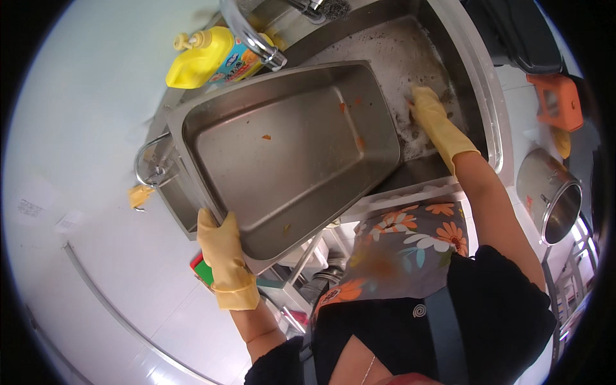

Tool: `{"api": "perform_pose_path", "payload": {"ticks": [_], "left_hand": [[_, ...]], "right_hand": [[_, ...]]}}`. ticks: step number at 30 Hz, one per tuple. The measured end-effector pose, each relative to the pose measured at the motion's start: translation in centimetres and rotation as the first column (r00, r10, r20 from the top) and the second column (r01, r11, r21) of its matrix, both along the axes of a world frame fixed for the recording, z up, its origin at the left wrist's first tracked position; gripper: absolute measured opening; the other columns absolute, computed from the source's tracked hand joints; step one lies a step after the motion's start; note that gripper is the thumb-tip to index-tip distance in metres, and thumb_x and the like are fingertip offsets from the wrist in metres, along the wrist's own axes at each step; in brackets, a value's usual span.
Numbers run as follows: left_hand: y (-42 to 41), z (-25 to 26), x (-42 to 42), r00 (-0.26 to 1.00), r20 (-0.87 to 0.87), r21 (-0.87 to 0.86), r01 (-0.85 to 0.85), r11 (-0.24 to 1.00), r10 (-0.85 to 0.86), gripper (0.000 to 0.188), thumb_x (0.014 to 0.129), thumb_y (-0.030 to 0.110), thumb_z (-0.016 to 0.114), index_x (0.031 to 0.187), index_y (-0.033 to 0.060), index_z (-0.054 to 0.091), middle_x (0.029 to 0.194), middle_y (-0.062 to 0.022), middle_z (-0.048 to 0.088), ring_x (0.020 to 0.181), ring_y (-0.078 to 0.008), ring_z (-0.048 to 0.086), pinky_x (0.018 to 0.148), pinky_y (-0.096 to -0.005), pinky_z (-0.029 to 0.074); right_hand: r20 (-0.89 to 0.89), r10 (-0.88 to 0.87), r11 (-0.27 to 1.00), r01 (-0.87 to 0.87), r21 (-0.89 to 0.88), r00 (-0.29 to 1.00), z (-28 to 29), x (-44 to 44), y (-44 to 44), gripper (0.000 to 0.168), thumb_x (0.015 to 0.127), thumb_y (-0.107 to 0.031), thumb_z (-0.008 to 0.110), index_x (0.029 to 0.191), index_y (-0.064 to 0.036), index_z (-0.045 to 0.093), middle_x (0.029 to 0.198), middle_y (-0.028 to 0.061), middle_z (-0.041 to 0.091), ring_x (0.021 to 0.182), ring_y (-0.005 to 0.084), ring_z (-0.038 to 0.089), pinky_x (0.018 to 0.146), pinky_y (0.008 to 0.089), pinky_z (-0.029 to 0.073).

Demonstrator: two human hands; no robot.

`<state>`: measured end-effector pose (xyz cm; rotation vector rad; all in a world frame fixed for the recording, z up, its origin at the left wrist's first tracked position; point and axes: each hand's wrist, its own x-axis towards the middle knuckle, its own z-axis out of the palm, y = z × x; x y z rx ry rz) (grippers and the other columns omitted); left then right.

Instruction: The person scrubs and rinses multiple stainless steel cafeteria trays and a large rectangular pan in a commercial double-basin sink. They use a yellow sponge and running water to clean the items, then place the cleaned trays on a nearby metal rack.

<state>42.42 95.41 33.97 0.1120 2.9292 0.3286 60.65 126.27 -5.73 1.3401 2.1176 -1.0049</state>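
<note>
A deep rectangular stainless-steel pan (284, 159) lies tilted across the sink, with orange food scraps stuck inside. My left hand (219, 240), in a yellow rubber glove, grips its rim at the near left corner. To the right of the pan, the sink basin (476, 96) holds murky, foamy water (394, 53). My right hand (428, 103), gloved the same way, reaches into that water. Its fingertips are partly hidden in the foam, so whether they hold anything is unclear.
A chrome faucet (250, 38) arches over the pan's far edge, beside a yellow detergent jug (207, 57). A dark scouring pad (335, 8) sits behind the basin. On the right are an orange plastic stool (556, 101) and a steel pot (544, 192). A second tap (144, 159) stands left.
</note>
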Motion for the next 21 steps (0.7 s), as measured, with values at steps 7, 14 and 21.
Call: {"api": "perform_pose_path", "payload": {"ticks": [7, 14, 21], "left_hand": [[3.5, -0.8, 1.1, 0.999, 0.039, -0.125, 0.011, 0.992, -0.006, 0.016, 0.080, 0.018, 0.061, 0.084, 0.0060, 0.051, 0.076, -0.0116, 0.063, 0.069, -0.0325, 0.059, 0.065, -0.0356, 0.047], [3.4, -1.9, 3.4, 0.999, -0.022, -0.137, -0.037, 0.990, 0.034, 0.019, 0.083, 0.020, 0.062, 0.077, 0.0066, 0.050, 0.067, -0.0101, 0.059, 0.060, -0.0293, 0.056, 0.058, -0.0362, 0.045], [3.6, -2.6, 3.0, 0.997, 0.007, 0.025, -0.073, 0.997, 0.073, 0.021, 0.084, 0.017, 0.064, 0.074, 0.0066, 0.049, 0.058, -0.0050, 0.052, 0.053, -0.0138, 0.045, 0.054, -0.0304, 0.041]], "right_hand": [[-0.221, 0.697, 0.700, -0.579, 0.419, 0.682, 4.5, -9.5, -1.2, 0.019, 0.077, -0.006, 0.063, 0.095, -0.011, 0.069, 0.112, 0.0129, 0.065, 0.102, 0.0297, 0.063, 0.085, 0.0392, 0.053], [-0.064, 0.814, 0.547, -0.726, 0.417, 0.577, 0.4, -8.3, -3.2, 0.044, 0.083, -0.008, 0.058, 0.127, -0.018, 0.057, 0.143, 0.0067, 0.045, 0.136, 0.0279, 0.036, 0.115, 0.0387, 0.027], [-0.232, 0.721, 0.622, -0.757, -0.201, 0.653, -4.3, -0.5, -12.4, 0.058, 0.088, -0.019, 0.058, 0.144, -0.023, 0.043, 0.155, 0.0009, 0.033, 0.143, 0.0227, 0.028, 0.119, 0.0389, 0.020]]}}
